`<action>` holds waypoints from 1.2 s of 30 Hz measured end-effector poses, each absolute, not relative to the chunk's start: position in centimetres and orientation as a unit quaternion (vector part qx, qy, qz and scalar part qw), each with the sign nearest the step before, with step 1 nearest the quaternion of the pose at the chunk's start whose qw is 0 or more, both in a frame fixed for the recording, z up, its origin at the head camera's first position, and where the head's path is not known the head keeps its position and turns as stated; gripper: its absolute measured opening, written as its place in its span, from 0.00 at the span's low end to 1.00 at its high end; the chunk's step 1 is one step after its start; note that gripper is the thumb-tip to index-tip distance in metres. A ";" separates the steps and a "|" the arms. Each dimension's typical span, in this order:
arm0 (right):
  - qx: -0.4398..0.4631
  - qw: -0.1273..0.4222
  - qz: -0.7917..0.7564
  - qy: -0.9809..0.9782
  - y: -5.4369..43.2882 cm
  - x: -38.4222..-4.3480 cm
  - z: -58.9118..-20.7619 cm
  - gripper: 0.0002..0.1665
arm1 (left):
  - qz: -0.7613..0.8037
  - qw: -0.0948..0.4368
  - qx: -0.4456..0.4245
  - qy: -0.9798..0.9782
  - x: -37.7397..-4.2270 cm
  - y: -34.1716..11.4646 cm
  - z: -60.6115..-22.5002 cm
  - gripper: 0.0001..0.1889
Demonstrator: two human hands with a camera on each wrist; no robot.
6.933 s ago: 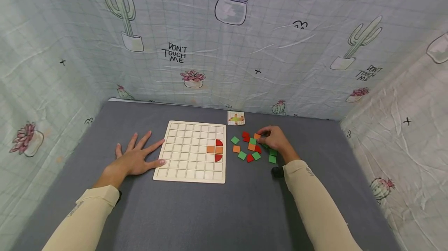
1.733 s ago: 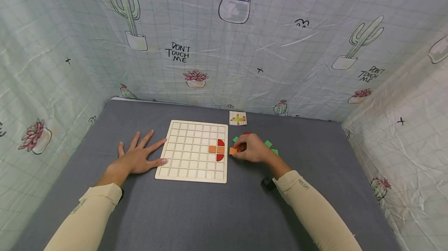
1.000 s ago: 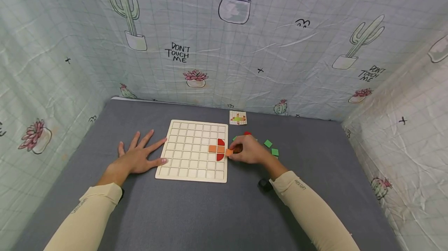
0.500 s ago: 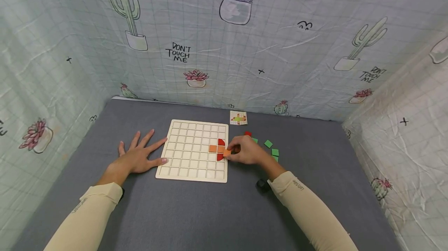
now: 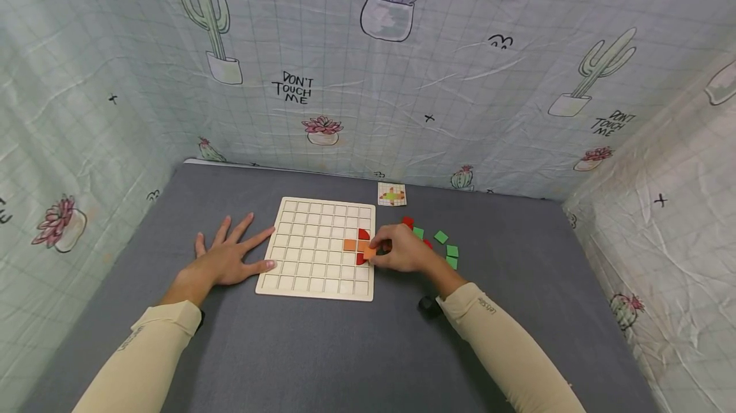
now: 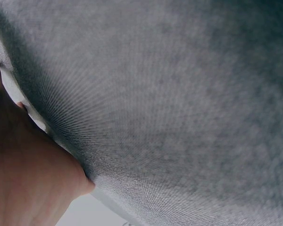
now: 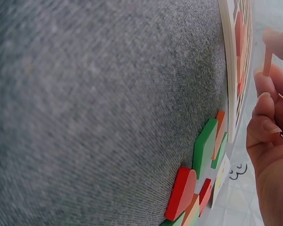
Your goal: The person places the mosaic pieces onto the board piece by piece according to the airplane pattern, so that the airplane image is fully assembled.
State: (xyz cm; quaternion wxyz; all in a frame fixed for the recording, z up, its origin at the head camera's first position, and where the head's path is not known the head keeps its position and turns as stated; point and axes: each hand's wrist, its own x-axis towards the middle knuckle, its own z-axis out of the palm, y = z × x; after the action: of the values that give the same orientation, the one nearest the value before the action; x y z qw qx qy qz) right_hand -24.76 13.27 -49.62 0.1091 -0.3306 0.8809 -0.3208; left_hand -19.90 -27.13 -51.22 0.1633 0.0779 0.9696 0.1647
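Note:
My left hand (image 5: pixel 221 261) lies flat with spread fingers, thumb and index fingertip at the left edge of a pale gridded wooden board (image 5: pixel 310 266). Its wrist view shows mostly grey cloth and part of the hand (image 6: pixel 33 174). Over the board's right side, my right hand (image 5: pixel 405 249) pinches an orange square tile (image 5: pixel 368 252) between thumb and fingers. The right wrist view shows that tile (image 7: pixel 268 61) edge-on, raised above the board. Within the grid sit an orange tile (image 5: pixel 349 245), a second one partly covered, and red rounded pieces (image 5: pixel 363 234) above and below.
Loose green tiles (image 5: pixel 441 237) and red pieces (image 5: pixel 407 221) lie right of the board, some hidden behind my right hand. A small pattern card (image 5: pixel 391 194) lies at the back of the grey table (image 5: pixel 299 355). A cactus-print cloth (image 5: pixel 247 29) hangs behind.
From the loose pieces on the right, my right hand has brought the orange tile leftward, across the board's right edge and over the grid. The left hand keeps its place.

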 end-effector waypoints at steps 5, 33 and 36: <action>-0.329 0.108 -0.311 0.885 13.0 -24.7 -49.8 0.10 | 0.180 0.155 0.078 0.968 -19.8 -27.2 -51.4 0.47; -0.365 0.090 -0.293 0.879 10.8 -24.5 -50.6 0.09 | 0.152 0.163 0.079 0.972 -20.1 -27.2 -51.4 0.48; -0.362 0.092 -0.292 0.880 10.6 -24.4 -50.6 0.09 | 0.150 0.164 0.080 0.972 -20.1 -27.3 -51.4 0.48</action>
State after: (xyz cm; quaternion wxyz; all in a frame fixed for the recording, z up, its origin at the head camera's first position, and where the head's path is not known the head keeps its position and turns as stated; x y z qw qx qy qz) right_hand -24.37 10.63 -50.62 0.0923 -0.3622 0.8802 -0.2925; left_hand -20.11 -27.28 -51.39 0.1639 0.0801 0.9717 0.1500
